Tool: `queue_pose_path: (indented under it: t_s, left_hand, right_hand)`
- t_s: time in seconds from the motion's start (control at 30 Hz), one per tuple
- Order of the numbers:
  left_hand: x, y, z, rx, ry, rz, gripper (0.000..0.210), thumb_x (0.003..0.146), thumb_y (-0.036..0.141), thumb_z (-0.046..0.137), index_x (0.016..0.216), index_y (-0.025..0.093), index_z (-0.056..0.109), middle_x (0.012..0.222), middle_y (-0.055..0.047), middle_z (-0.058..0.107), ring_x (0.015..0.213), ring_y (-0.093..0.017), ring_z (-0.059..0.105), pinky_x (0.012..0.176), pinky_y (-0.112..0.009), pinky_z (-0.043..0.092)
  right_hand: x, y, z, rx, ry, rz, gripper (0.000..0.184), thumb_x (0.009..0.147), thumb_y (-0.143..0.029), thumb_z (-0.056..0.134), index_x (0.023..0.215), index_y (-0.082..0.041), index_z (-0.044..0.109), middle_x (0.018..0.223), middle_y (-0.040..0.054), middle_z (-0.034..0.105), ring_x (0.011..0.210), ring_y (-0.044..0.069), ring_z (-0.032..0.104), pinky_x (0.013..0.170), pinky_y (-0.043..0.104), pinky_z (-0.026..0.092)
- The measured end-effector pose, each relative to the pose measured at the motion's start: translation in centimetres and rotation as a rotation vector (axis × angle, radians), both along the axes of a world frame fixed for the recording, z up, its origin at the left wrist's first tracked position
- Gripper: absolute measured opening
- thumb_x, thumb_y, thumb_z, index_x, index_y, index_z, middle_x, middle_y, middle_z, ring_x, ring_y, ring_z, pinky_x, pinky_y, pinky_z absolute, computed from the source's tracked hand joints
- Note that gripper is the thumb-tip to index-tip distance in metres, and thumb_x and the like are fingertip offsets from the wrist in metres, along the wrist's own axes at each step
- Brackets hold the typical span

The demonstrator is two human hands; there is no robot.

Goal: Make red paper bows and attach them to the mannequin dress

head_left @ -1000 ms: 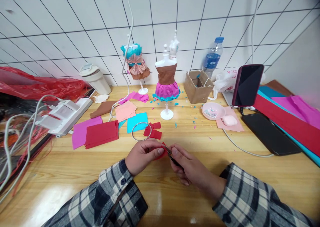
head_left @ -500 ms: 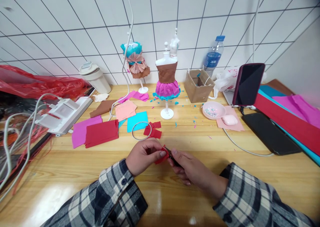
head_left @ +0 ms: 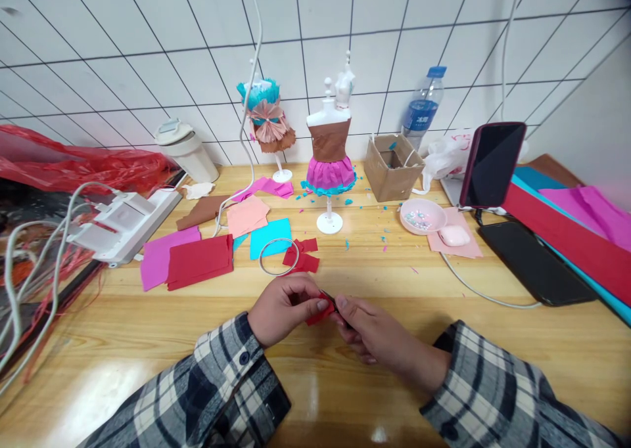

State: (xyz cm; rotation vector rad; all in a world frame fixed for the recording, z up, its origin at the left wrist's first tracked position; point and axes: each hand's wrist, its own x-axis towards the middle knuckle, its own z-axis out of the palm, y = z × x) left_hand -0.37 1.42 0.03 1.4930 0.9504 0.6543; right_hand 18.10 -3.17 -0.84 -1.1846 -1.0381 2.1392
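Note:
Between the thumb and fingers of my left hand (head_left: 283, 310) is a small piece of red crepe paper (head_left: 321, 311). My right hand (head_left: 372, 333) is closed around dark scissors (head_left: 331, 301), whose blades lie against the edge of that paper; the handles are mostly hidden by my fingers. Just beyond my left hand, a metal ring (head_left: 261, 264) rests partly on a blue paper sheet (head_left: 276, 232) and on cut red pieces (head_left: 306, 263). Farther back, a small white dress form (head_left: 329, 221) wears a brown top and a magenta ruffled skirt with blue trim.
Stacked red sheets (head_left: 200, 263) and a magenta sheet (head_left: 156, 264) lie at left, near a power strip (head_left: 133, 228). A second dressed form (head_left: 269, 123), a cardboard box (head_left: 392, 179) and a bottle (head_left: 421, 110) stand behind. At right are a bead dish (head_left: 421, 218) and phone (head_left: 493, 165).
The scissors have shifted slightly at the red paper, and their blades look closer together. Both hands stay in nearly the same place.

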Motion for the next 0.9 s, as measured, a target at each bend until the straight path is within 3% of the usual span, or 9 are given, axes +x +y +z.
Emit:
queue_pose_path:
  t_s: [0.27, 0.5, 0.9]
  left_hand:
    - [0.0, 0.0, 0.1, -0.019, -0.009, -0.011, 0.039, 0.074, 0.048, 0.072, 0.066, 0.011, 0.064, 0.065, -0.001, 0.057, 0.055, -0.009, 0.053, 0.053, -0.021, 0.042]
    - [0.1, 0.0, 0.4, -0.03, -0.06, -0.011, 0.037, 0.072, 0.046, 0.074, 0.068, 0.011, 0.065, 0.064, 0.0, 0.057, 0.054, -0.008, 0.053, 0.053, -0.021, 0.043]
    - [-0.1, 0.2, 0.3, -0.041, -0.049, 0.001, 0.034, 0.074, 0.044, 0.073, 0.068, 0.011, 0.065, 0.065, 0.001, 0.055, 0.053, -0.008, 0.053, 0.052, -0.02, 0.044]
  right_hand:
    - [0.1, -0.1, -0.3, 0.085, -0.025, 0.014, 0.054, 0.083, -0.074, 0.039, 0.076, -0.02, 0.043, 0.057, -0.0086, 0.032, 0.04, 0.004, 0.019, 0.037, 0.021, 0.016]
    - [0.2, 0.1, 0.5, -0.016, 0.031, 0.026, 0.055, 0.08, -0.076, 0.042, 0.076, -0.021, 0.04, 0.054, -0.0097, 0.028, 0.041, 0.005, 0.016, 0.037, 0.021, 0.013]
    - [0.5, 0.0, 0.5, -0.025, 0.029, 0.032, 0.055, 0.08, -0.076, 0.042, 0.077, -0.021, 0.039, 0.054, -0.0105, 0.028, 0.041, 0.004, 0.016, 0.038, 0.021, 0.014]
